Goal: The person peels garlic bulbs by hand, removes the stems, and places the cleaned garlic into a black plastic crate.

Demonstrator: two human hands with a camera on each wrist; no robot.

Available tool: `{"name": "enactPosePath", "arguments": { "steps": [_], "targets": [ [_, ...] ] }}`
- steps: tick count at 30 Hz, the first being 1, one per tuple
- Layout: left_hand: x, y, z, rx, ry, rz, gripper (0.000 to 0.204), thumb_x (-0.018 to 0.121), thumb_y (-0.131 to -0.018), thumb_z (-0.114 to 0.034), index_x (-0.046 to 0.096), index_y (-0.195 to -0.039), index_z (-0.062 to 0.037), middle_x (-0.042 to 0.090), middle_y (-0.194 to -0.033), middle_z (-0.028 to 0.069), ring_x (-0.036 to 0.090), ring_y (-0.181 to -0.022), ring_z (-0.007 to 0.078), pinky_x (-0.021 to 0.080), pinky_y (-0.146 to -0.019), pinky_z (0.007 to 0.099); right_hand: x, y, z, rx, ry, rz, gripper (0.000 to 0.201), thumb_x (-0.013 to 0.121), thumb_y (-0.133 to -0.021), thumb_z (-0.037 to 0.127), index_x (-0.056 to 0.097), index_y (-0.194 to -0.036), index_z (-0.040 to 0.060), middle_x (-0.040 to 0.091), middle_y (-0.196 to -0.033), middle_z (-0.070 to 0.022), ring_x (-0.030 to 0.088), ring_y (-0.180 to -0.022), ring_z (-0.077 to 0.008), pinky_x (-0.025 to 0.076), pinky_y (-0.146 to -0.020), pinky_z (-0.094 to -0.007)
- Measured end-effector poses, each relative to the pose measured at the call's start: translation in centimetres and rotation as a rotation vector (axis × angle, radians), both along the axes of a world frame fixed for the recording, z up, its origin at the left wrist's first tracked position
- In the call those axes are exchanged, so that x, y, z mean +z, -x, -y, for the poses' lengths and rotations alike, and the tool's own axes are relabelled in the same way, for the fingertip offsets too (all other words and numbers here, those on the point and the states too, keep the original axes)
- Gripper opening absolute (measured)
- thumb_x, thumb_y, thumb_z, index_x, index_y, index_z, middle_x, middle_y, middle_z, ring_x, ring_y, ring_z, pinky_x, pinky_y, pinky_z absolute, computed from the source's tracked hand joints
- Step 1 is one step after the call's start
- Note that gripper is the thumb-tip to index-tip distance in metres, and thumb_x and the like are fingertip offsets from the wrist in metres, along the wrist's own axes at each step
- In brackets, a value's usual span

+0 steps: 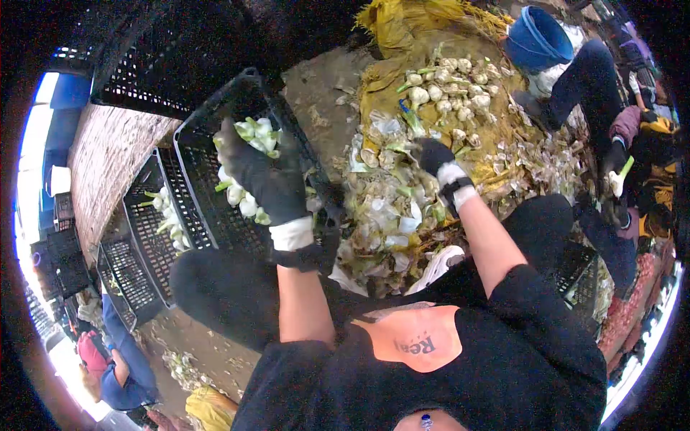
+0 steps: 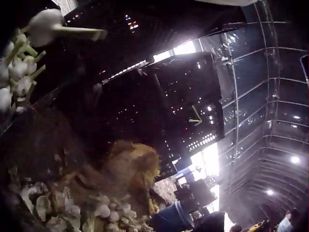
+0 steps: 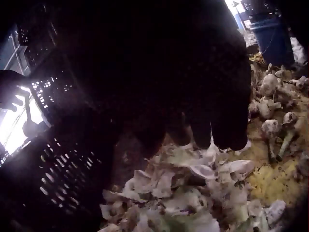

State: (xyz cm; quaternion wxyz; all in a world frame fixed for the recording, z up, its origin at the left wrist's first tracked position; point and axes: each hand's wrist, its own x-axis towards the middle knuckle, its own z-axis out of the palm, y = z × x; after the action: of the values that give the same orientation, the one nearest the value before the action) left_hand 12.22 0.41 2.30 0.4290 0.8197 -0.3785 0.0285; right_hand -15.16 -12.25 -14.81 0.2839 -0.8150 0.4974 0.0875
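The black-gloved left hand (image 1: 269, 176) is above a black crate (image 1: 203, 210), gripping several white garlic bulbs (image 1: 259, 136) between its fingers and thumb. Green-stemmed bulbs (image 2: 18, 70) show at the left of the left wrist view. Over loose peels (image 1: 392, 215) hangs the gloved right hand (image 1: 438, 159), its fingers (image 3: 200, 130) pointing down with no item visible in them; their tips meet the peels in the right wrist view. Just beyond it, a blue-ended item (image 1: 406, 108) lies by a bulb. More trimmed garlic (image 1: 246, 204) lies in the crate.
A heap of garlic (image 1: 460, 90) lies on yellow sacking (image 1: 381, 79) ahead, with a blue bucket (image 1: 539, 39) beyond. Other black crates (image 1: 133, 269) stand at the left. People sit at the right and lower left; one holds a stemmed bulb (image 1: 617, 183).
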Motion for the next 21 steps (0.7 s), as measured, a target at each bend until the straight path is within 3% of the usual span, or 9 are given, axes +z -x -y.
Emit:
{"name": "enactPosePath", "arguments": {
  "steps": [3,5,7,9,11,14,16,18,21],
  "targets": [
    [-0.8,2.2,0.5,-0.196,0.218,-0.137,0.063,0.059,-0.076,-0.005,0.037,-0.134,0.0032,0.042,-0.135,0.0186,0.035,-0.128,0.0313,0.024,-0.109,0.0407,-9.2,0.9,4.8,0.139,0.415,0.247,0.042,0.051,-0.087,0.042,0.061,-0.112,0.0103,0.063,-0.107,-0.0194,0.059,-0.1,-0.037,0.047,-0.086,-0.0429],
    [-1.4,3.6,0.5,-0.287,0.232,-0.217,0.058,0.058,-0.076,-0.005,0.041,-0.131,0.0012,0.046,-0.13,0.019,0.039,-0.125,0.034,0.027,-0.107,0.0429,-7.5,-2.3,9.1,-0.132,-0.107,0.054,0.052,0.043,-0.088,0.051,0.06,-0.116,0.0103,0.061,-0.112,-0.0204,0.058,-0.101,-0.0385,0.046,-0.086,-0.0439],
    [-2.7,4.7,0.1,-0.298,0.148,-0.302,0.054,0.059,-0.079,-0.011,0.044,-0.13,-0.0026,0.049,-0.126,0.0196,0.04,-0.123,0.0381,0.03,-0.104,0.0464,-5.7,-4.2,7.7,-0.083,0.076,0.095,0.059,0.039,-0.088,0.057,0.057,-0.12,0.0116,0.059,-0.117,-0.0207,0.057,-0.104,-0.0395,0.044,-0.088,-0.0455],
    [-2.8,5.4,-0.1,-0.266,0.098,-0.464,0.051,0.059,-0.08,-0.013,0.045,-0.129,-0.0042,0.049,-0.125,0.0195,0.041,-0.122,0.0384,0.031,-0.104,0.0473,-6.2,-5.6,9.4,-0.066,-0.092,-0.195,0.065,0.035,-0.088,0.061,0.06,-0.116,0.0074,0.058,-0.118,-0.0218,0.056,-0.107,-0.0394,0.044,-0.09,-0.0461],
    [-2.4,6.1,0.3,-0.282,0.069,-0.293,0.048,0.06,-0.081,-0.015,0.047,-0.127,-0.0054,0.051,-0.122,0.0197,0.042,-0.121,0.0402,0.031,-0.104,0.048,-2.7,-5.6,7.4,-0.049,0.073,-0.062,0.057,0.041,-0.088,0.052,0.066,-0.101,0.0034,0.063,-0.107,-0.0226,0.059,-0.101,-0.0392,0.046,-0.087,-0.0461],
    [-1.8,6.7,1.1,-0.291,0.078,-0.129,0.045,0.06,-0.082,-0.017,0.05,-0.124,-0.0048,0.054,-0.119,0.0203,0.045,-0.117,0.0414,0.032,-0.103,0.0478,2.1,-5.4,7.6,0.045,0.241,-0.18,0.039,0.051,-0.085,0.04,0.068,-0.09,0.0054,0.066,-0.092,-0.0199,0.063,-0.089,-0.037,0.05,-0.078,-0.0454],
    [-1.8,6.8,1.5,-0.323,0.05,-0.112,0.045,0.06,-0.082,-0.018,0.05,-0.124,-0.0044,0.055,-0.119,0.0203,0.045,-0.117,0.0404,0.033,-0.103,0.0465,-1.0,-2.4,9.3,0.195,0.525,-0.182,0.017,0.058,-0.076,0.024,0.065,-0.076,0.0086,0.066,-0.073,-0.0138,0.065,-0.071,-0.0326,0.052,-0.065,-0.0438],
    [-2.0,7.5,2.1,-0.355,0.023,-0.08,0.045,0.06,-0.083,-0.02,0.05,-0.124,-0.0041,0.055,-0.119,0.0203,0.046,-0.117,0.0395,0.034,-0.102,0.0453,-1.2,-0.1,10.3,0.269,0.628,-0.199,0.016,0.057,-0.078,0.023,0.065,-0.076,0.0087,0.065,-0.072,-0.015,0.064,-0.071,-0.0331,0.051,-0.063,-0.0451],
    [-2.4,8.5,2.6,-0.421,-0.089,-0.017,0.046,0.061,-0.084,-0.022,0.05,-0.124,-0.003,0.053,-0.122,0.0212,0.046,-0.119,0.0383,0.035,-0.102,0.0441,5.0,2.0,9.7,0.387,0.422,0.016,0.02,0.056,-0.084,0.022,0.066,-0.081,0.0052,0.066,-0.081,-0.0165,0.064,-0.077,-0.0328,0.05,-0.068,-0.039]
  ]
}}
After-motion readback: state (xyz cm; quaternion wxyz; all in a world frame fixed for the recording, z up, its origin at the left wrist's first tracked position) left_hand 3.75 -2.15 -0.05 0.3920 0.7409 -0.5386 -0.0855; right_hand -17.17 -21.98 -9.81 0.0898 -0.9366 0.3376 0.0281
